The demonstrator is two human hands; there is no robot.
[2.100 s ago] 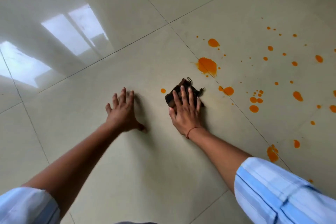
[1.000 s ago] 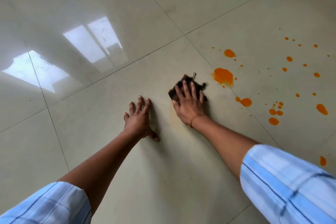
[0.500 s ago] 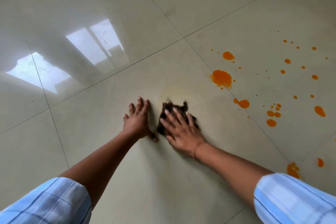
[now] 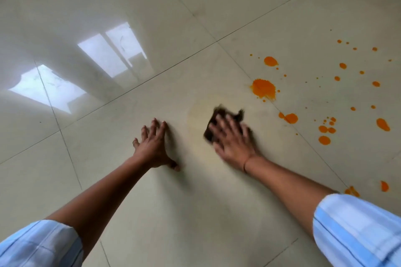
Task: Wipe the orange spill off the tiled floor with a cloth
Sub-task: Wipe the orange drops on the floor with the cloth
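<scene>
In the head view, a dark brown cloth (image 4: 225, 116) is pressed flat to the glossy tiled floor (image 4: 195, 212) under the right hand (image 4: 233, 143), whose fingers are spread over it rather than curled round it; both are blurred. The left hand (image 4: 153, 147) is laid open and empty on the tile, fingers splayed, apparently as a prop. A faint yellowish smear (image 4: 198, 112) is seen just left of the cloth. The wiping step is judged to be in hand, with most of the orange spill (image 4: 263, 88) untouched: a large blot lies up and to the right, near the cloth, and scattered drops (image 4: 324, 140) lie further right. Next, the cloth should be swept rightward across the grout line (image 4: 308, 143) over these blots.
</scene>
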